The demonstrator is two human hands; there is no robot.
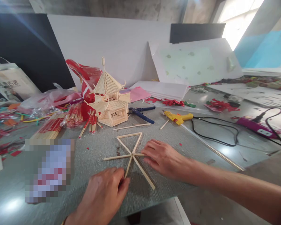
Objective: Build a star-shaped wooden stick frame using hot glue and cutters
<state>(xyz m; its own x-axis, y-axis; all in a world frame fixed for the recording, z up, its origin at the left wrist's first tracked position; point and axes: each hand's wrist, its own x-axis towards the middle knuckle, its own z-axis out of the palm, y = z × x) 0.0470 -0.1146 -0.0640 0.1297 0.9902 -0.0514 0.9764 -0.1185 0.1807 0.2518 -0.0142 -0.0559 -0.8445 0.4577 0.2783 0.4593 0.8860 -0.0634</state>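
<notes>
A star-shaped frame of wooden sticks (143,172) lies flat on the grey table, its spokes meeting at one centre. One short stick joins two far spokes into a triangle. My left hand (105,190) pinches the end of the near-left spoke between thumb and fingers. On the opposite side my right hand (162,156) has its fingers closed around the end of the right-hand spoke. Behind the frame stands a small pagoda model (111,103) built from the same kind of sticks. Blue-handled cutters (142,114) and a yellow glue gun (178,117) rest beyond my hands.
Bundles of chopsticks in red wrappers (73,115) lie at the left, near a blurred-out item (51,172). A purple power strip (257,127) with a black cord sits at the right. A long clear rod (213,147) slants towards the table's edge. White boards (112,47) stand behind.
</notes>
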